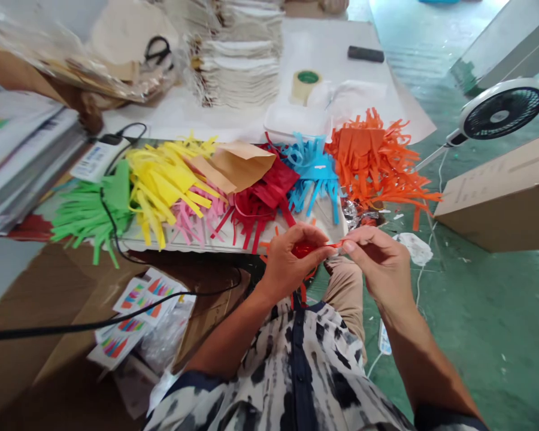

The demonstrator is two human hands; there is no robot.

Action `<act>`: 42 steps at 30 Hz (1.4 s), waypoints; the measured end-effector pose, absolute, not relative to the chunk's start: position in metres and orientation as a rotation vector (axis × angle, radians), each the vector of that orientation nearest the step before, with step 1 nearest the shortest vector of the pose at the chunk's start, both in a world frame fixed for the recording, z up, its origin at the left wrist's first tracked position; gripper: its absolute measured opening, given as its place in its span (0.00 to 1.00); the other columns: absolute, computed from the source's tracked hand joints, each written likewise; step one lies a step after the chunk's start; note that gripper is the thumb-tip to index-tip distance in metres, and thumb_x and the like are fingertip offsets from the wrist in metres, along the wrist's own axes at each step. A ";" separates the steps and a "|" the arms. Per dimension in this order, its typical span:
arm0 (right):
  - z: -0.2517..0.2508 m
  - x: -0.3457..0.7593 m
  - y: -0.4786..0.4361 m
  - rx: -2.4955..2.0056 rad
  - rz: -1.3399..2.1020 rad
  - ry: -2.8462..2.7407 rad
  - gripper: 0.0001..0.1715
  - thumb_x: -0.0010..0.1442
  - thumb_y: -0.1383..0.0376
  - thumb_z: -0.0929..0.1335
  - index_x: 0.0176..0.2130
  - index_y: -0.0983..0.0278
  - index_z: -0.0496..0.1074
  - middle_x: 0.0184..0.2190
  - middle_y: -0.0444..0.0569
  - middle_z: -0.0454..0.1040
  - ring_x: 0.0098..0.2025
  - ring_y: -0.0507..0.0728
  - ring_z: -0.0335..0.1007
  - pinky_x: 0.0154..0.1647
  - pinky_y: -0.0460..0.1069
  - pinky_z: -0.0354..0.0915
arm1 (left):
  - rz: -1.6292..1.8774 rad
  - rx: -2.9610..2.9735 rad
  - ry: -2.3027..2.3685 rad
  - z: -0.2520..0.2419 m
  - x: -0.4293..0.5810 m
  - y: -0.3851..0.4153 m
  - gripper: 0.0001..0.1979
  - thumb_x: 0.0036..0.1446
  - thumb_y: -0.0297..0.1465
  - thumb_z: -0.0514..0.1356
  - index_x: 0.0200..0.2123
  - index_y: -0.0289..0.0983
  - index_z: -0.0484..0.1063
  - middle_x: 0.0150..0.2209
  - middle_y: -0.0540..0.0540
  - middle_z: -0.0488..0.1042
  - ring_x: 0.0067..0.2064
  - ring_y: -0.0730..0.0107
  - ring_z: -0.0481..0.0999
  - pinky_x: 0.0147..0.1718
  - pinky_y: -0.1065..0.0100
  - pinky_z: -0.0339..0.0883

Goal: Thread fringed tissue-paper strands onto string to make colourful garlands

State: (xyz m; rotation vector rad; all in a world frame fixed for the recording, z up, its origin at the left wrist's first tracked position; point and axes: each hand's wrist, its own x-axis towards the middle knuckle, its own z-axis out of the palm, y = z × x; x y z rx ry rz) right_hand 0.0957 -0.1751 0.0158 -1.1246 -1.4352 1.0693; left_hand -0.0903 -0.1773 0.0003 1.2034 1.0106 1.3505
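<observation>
Close to my body, my left hand (291,257) is closed around a fringed orange-red paper tassel (303,249), with thin strips hanging below the palm. A thin twisted end of it stretches to my right hand (379,260), whose thumb and fingers pinch it. Just beyond my hands, fringed paper bundles lie along the table edge: green (117,191), yellow (168,179), pink (200,212), dark red (273,185), blue (312,164) and orange (363,146). A folded brown paper piece (242,164) rests on the yellow and dark red ones.
Stacked pale sheets (240,66), a tape roll (306,87), a black bar-shaped object (365,54) and black-handled scissors (158,51) lie farther back. At right are a fan (500,114) and a cardboard box (503,191). A black cable (161,301) crosses the left side.
</observation>
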 end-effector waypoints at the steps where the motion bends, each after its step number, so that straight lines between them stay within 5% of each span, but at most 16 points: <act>1: 0.017 0.097 -0.176 -1.135 1.051 -1.456 0.01 0.67 0.62 0.75 0.39 0.55 0.82 0.35 0.43 0.79 0.37 0.53 0.74 0.40 0.49 0.68 | 1.314 1.215 0.998 0.000 -0.090 -0.177 0.15 0.54 0.38 0.77 0.39 0.38 0.79 0.35 0.50 0.81 0.35 0.74 0.79 0.37 0.74 0.74; 11: 0.017 0.116 -0.184 -1.201 1.029 -1.333 0.09 0.68 0.58 0.74 0.37 0.59 0.77 0.31 0.42 0.71 0.33 0.52 0.65 0.34 0.47 0.62 | 1.043 1.453 1.007 0.007 -0.081 -0.179 0.13 0.66 0.39 0.67 0.32 0.36 0.81 0.31 0.49 0.80 0.33 0.73 0.75 0.35 0.73 0.68; 17: 0.018 0.116 -0.183 -1.190 0.932 -1.376 0.12 0.68 0.55 0.73 0.49 0.55 0.81 0.41 0.47 0.79 0.43 0.57 0.75 0.47 0.53 0.73 | 1.138 1.346 1.036 0.008 -0.072 -0.177 0.14 0.68 0.41 0.64 0.35 0.37 0.79 0.30 0.50 0.79 0.31 0.73 0.74 0.33 0.72 0.68; 20: 0.016 0.114 -0.183 -1.191 0.938 -1.518 0.11 0.70 0.55 0.72 0.44 0.54 0.85 0.47 0.49 0.82 0.52 0.60 0.77 0.54 0.56 0.74 | 1.074 1.441 0.979 0.008 -0.065 -0.173 0.14 0.69 0.40 0.62 0.35 0.37 0.76 0.31 0.51 0.76 0.31 0.74 0.71 0.33 0.72 0.65; 23: 0.015 0.125 -0.169 -1.226 0.900 -1.419 0.13 0.70 0.53 0.71 0.40 0.56 0.85 0.44 0.48 0.84 0.43 0.58 0.80 0.38 0.52 0.75 | 0.899 1.565 0.990 0.003 -0.059 -0.168 0.14 0.72 0.40 0.58 0.34 0.38 0.72 0.28 0.53 0.70 0.29 0.74 0.66 0.30 0.72 0.60; 25: 0.018 0.145 -0.145 -1.266 0.907 -1.283 0.15 0.69 0.51 0.72 0.40 0.57 0.83 0.42 0.48 0.85 0.33 0.55 0.78 0.23 0.47 0.67 | 0.791 1.636 1.051 -0.004 -0.057 -0.165 0.12 0.71 0.39 0.58 0.36 0.39 0.70 0.27 0.54 0.69 0.29 0.73 0.67 0.30 0.71 0.58; 27: 0.028 0.171 -0.114 -1.313 0.833 -1.133 0.16 0.67 0.50 0.73 0.40 0.58 0.82 0.41 0.51 0.86 0.30 0.55 0.79 0.19 0.47 0.62 | 0.734 1.679 1.119 -0.011 -0.056 -0.160 0.08 0.71 0.36 0.58 0.40 0.39 0.72 0.28 0.53 0.72 0.29 0.73 0.69 0.30 0.70 0.58; 30: 0.051 0.215 -0.070 -1.307 0.400 -1.069 0.17 0.69 0.50 0.71 0.45 0.58 0.81 0.41 0.54 0.85 0.36 0.60 0.83 0.27 0.51 0.69 | 0.754 1.699 1.197 -0.018 -0.057 -0.153 0.07 0.70 0.34 0.59 0.47 0.40 0.75 0.29 0.53 0.75 0.28 0.72 0.72 0.31 0.70 0.58; 32: 0.063 0.237 -0.050 -1.258 0.034 -1.269 0.21 0.75 0.51 0.64 0.55 0.56 0.80 0.51 0.55 0.83 0.50 0.64 0.82 0.44 0.57 0.73 | 0.774 1.725 1.200 -0.018 -0.058 -0.149 0.07 0.70 0.34 0.59 0.46 0.40 0.77 0.30 0.52 0.77 0.30 0.72 0.74 0.33 0.70 0.60; 35: 0.059 0.250 -0.033 -1.293 -0.232 -1.693 0.22 0.78 0.58 0.61 0.61 0.55 0.78 0.58 0.55 0.79 0.64 0.67 0.72 0.67 0.62 0.63 | 0.775 1.808 1.144 -0.016 -0.059 -0.143 0.10 0.71 0.33 0.58 0.39 0.38 0.78 0.33 0.49 0.79 0.34 0.70 0.77 0.36 0.69 0.62; 42: -0.013 0.229 -0.015 -1.397 0.014 -2.252 0.17 0.73 0.63 0.64 0.52 0.58 0.80 0.49 0.55 0.83 0.52 0.64 0.78 0.53 0.58 0.71 | 0.720 1.884 0.987 -0.016 -0.059 -0.138 0.11 0.72 0.32 0.57 0.38 0.36 0.77 0.37 0.46 0.80 0.39 0.66 0.79 0.40 0.68 0.64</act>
